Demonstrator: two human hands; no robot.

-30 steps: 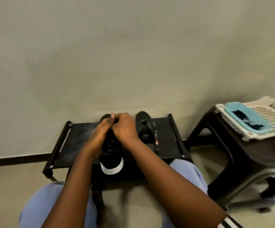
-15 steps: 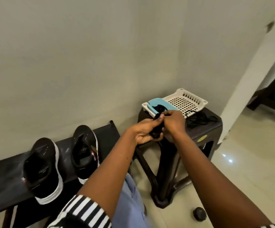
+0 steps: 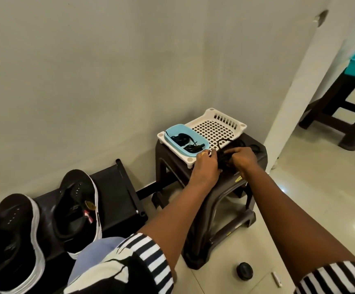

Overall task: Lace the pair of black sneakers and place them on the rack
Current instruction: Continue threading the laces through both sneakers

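both hands have left the low black rack (image 3: 117,187) at about eight o'clock and come over to the dark brown plastic stool (image 3: 210,209) near the centre, and the view has swung with them. the two black sneakers with white soles now sit side by side on that rack, the nearer sneaker (image 3: 9,234) at the far left edge and the other sneaker (image 3: 77,209) just to its right, eyelets showing and no laces visible in them (so the lacing looks not yet begun). on the stool top, the left hand (image 3: 206,166) and the right hand (image 3: 243,159) meet over a tangled bundle of black shoelace (image 3: 223,158), fingers of both curled round and pinching it, one loop standing up at twelve o'clock of the hands. just beyond, at about eleven o'clock, a white perforated plastic tray (image 3: 219,126) carries a light blue oval dish (image 3: 172,132) with more black laces lying in it. a small round black cap (image 3: 244,270) lies on the tiled floor at five o'clock. by my judgement the person has turned to fetching and untangling a lace, which must go back to a sneaker for threading.
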